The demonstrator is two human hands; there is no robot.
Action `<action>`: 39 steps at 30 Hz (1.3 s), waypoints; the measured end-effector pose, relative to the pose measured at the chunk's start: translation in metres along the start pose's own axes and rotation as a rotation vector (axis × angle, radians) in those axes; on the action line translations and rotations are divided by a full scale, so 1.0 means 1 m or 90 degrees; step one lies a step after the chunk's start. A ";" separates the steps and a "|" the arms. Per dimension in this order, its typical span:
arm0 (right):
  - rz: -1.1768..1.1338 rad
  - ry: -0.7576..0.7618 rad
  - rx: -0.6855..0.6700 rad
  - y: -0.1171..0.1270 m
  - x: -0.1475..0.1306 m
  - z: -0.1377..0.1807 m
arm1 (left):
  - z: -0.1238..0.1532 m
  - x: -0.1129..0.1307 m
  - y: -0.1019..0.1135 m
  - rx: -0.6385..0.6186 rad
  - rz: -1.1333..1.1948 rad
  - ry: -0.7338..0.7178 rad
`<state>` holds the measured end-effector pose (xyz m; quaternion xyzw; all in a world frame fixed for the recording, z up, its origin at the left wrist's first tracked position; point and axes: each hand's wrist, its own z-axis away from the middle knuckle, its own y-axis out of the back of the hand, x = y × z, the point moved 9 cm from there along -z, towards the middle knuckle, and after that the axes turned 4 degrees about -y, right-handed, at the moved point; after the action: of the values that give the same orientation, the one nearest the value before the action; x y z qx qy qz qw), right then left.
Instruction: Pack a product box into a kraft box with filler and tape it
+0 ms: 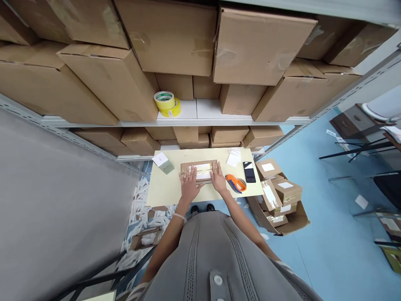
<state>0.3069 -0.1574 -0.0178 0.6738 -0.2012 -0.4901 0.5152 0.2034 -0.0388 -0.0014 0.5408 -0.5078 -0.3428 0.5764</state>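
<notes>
A flat brown cardboard parcel (pixel 199 171) with white strips across its top lies near the far edge of a pale yellow work surface (pixel 163 188). My left hand (pixel 189 184) rests on its near left part, fingers spread. My right hand (pixel 218 177) lies on its right end, also flat. An orange-handled tape dispenser (pixel 235 184) sits just right of my right hand, and a black smartphone (pixel 249 172) lies beyond it. Left of the parcel stands a small carton (pixel 165 166) with a white card on it.
Loose white papers (pixel 234 158) lie at the surface's far edge. Metal shelves (pixel 188 123) packed with cardboard boxes rise ahead, holding yellow tape rolls (pixel 167 104). An open carton of parcels (pixel 277 200) sits on the blue floor to the right. White scraps (pixel 138 209) cover the floor left.
</notes>
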 end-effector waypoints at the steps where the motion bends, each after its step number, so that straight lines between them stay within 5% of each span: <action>1: -0.008 -0.002 -0.001 0.000 0.000 0.001 | 0.000 -0.002 -0.001 -0.009 -0.004 0.009; 9: -0.059 -0.058 -0.028 -0.001 0.009 0.004 | 0.000 -0.007 0.002 -0.092 -0.025 0.043; 17: -0.109 -0.021 -0.003 0.014 -0.003 0.000 | -0.005 -0.011 0.022 -0.071 -0.044 0.048; 28: -0.084 -0.025 -0.043 -0.004 0.009 -0.002 | -0.003 -0.005 -0.002 -0.069 -0.078 0.042; 39: -0.056 -0.044 -0.028 0.004 0.001 0.003 | -0.004 -0.010 0.012 -0.105 -0.015 0.047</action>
<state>0.3059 -0.1607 -0.0145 0.6531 -0.1782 -0.5392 0.5010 0.2033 -0.0260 0.0089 0.5095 -0.4500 -0.3703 0.6331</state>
